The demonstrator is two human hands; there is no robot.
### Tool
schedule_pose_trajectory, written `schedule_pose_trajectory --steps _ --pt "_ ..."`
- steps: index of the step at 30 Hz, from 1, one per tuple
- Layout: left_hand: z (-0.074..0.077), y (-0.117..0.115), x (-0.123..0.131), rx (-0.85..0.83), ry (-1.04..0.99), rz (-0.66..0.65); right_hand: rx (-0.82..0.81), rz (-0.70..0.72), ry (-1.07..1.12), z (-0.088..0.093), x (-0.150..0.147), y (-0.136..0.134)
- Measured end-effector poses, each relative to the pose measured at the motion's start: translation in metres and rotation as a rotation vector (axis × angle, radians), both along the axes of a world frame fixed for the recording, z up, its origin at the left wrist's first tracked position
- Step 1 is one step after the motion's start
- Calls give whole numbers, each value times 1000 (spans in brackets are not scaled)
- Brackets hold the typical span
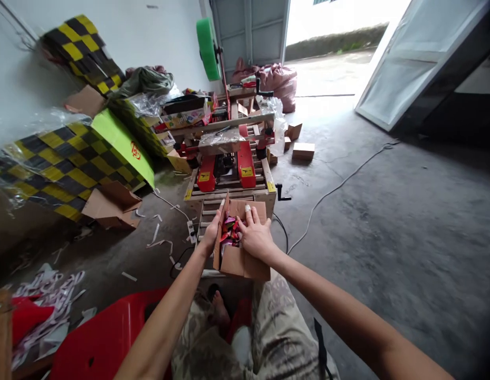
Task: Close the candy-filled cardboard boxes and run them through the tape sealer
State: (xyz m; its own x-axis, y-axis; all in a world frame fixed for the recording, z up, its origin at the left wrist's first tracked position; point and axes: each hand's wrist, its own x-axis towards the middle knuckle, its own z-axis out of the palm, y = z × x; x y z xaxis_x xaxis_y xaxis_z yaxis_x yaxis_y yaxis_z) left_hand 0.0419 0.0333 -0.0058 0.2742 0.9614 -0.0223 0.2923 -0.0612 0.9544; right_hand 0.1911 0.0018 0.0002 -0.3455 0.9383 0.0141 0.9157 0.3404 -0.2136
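Note:
A small cardboard box (245,263) stands on the roller conveyor in front of me, its top flaps not closed. Inside lie several small shiny packets (230,230), red, pink and purple. My left hand (211,232) grips the raised left flap from its outer side. Over the right part of the box, my right hand (256,235) lies palm down with fingers spread, touching the cardboard and the edge of the packets. White wrapping covers one fingertip of the right hand. Part of the contents is hidden under that hand.
A red carton-sealing machine (245,164) with rollers and a black crank (283,193) stands just beyond the box. Checkered yellow-and-black stacks (58,163) line the left. A red stool (106,327) is at lower left. A cable (327,192) crosses the floor at right.

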Motion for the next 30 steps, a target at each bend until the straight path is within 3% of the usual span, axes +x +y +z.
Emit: schedule_pose_trajectory --steps 5,10,13,18,22,26,30 --pt "-4 -15 17 234 348 -20 120 -83 372 2 7 -8" --pt "2 -23 30 268 731 29 115 -225 868 -7 17 -8" --pt "7 -26 38 262 881 22 101 -247 967 -11 18 -2" --pt "14 -28 47 174 1056 -1 58 -192 826 -4 18 -9" --pt "17 -31 51 123 1121 12 64 84 485 -3 17 -45" --pt "20 -24 40 90 1000 -26 164 187 228 -15 17 -62" --pt "21 -2 15 -65 676 -20 172 353 148 -15 16 -30"
